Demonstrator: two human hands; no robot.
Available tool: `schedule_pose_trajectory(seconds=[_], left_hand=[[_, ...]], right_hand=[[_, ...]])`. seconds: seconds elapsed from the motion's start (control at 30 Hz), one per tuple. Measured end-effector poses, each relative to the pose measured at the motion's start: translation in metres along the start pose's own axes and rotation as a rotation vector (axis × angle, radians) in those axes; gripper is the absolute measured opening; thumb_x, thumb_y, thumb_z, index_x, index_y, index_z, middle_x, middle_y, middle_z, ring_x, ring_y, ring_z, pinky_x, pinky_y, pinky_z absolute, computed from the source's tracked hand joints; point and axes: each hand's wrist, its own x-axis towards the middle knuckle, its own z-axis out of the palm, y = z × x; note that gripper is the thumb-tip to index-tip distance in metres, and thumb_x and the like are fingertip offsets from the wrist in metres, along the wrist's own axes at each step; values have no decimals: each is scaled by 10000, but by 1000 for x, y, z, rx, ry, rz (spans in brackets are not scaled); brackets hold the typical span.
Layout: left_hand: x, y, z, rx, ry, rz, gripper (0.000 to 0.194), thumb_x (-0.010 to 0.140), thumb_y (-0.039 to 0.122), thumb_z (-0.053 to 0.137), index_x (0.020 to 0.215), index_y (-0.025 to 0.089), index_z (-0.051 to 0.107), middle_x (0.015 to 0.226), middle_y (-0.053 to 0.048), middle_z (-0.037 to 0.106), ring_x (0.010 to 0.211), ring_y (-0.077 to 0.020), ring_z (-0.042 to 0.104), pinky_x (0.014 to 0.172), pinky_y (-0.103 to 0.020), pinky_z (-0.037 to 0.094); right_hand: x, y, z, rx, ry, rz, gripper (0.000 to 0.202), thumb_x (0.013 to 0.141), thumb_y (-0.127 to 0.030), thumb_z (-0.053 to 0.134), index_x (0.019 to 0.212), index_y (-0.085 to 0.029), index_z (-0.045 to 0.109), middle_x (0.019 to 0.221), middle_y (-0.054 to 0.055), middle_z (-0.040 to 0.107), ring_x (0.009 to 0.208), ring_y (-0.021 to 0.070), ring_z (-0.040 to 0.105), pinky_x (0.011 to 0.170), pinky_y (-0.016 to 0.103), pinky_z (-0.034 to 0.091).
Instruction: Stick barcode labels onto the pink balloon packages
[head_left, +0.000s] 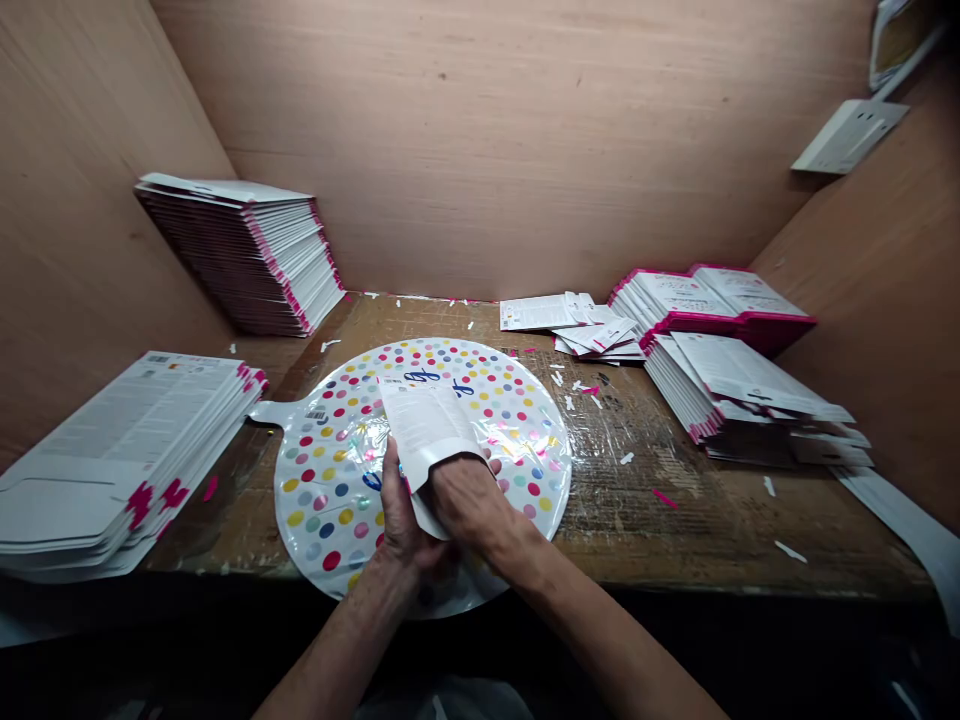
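My left hand (401, 510) grips a white printed card envelope (427, 420) from its left side and underneath. The envelope's near end bulges apart, and my right hand (465, 495) reaches into that mouth. The right hand's fingers are mostly hidden inside, so what they hold, if anything, does not show. Beneath both hands a flat, round foil balloon (326, 500) with coloured polka dots and blue lettering lies on the table, its tail pointing left. The envelope covers the balloon's middle.
Envelopes are stacked at left front (90, 430), back left (240, 250) and right (757, 380). A few loose envelopes (547, 312) lie at the back. Paper scraps litter the brown tabletop (615, 510). Wooden walls (480, 150) enclose it; a white socket box (851, 135) hangs upper right.
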Motion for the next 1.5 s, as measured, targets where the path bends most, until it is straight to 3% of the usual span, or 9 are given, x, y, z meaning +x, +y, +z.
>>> schedule_pose_trajectory(seconds=[0.13,0.23,0.37,0.47,0.57,1.03,1.2,1.33,1.5], left_hand=[[-3,19,-28,155,45,-124,911,785,825,112,976,179,726,834,-135,746,742,-303,705,683,-457,564],[-8,34,-44,746,134,-279,658,779,764,409,563,192,650,538,-93,653,524,-274,646,503,-379,496],[5,31,-42,1422,295,275,383,877,497,510,719,194,684,711,-85,720,765,-286,698,720,-393,526],[20,11,-29,1435,-128,627,328,927,357,477,1125,174,664,1200,-118,688,1212,-296,564,1004,-428,453],[23,-9,-20,1444,-347,639,355,955,335,439,1219,185,622,1331,-104,613,1323,-294,459,1086,-462,388],[16,-12,-10,1546,-389,524,383,940,333,466,1238,136,604,1335,-138,607,1306,-311,487,1078,-464,420],[20,-12,-8,1511,-414,569,352,940,340,481,1224,170,600,1340,-130,601,1312,-293,483,1091,-479,402],[25,-13,-6,1510,-459,632,341,958,347,454,1223,176,584,1348,-116,587,1323,-269,463,1103,-469,389],[22,-15,-4,1431,-405,692,289,945,316,491,1147,164,631,1321,-155,595,1283,-285,510,1072,-484,425]], right_hand=[[-35,10,-14,53,-126,-314,315,939,-142,456,1187,-99,645,1200,151,673,1144,241,613,998,394,500],[-71,24,-16,0,-128,-291,341,934,-96,432,1224,-31,599,1223,200,650,1195,283,581,977,440,517],[-89,38,-26,65,-137,-314,264,941,-108,460,1133,-80,640,1141,145,694,1111,245,624,949,393,525],[-80,51,-39,68,-75,-225,188,936,-132,511,1042,-145,665,985,89,722,941,190,657,879,342,515],[-74,67,-46,-23,-126,-123,152,935,-164,543,1004,-184,677,934,68,705,904,193,631,853,351,473],[-49,83,-35,-200,-448,-352,263,981,-315,474,842,-153,628,823,75,646,799,215,548,770,357,409],[-73,88,-67,-127,-529,-389,332,983,-385,465,770,-163,589,750,58,603,693,185,523,649,332,388],[-119,96,-99,-14,-364,-291,367,937,-422,547,647,-196,552,637,13,554,626,150,520,601,299,404],[-127,93,-81,-97,-160,-276,263,941,-351,565,1127,-182,644,1107,119,665,1071,235,590,923,391,480]])
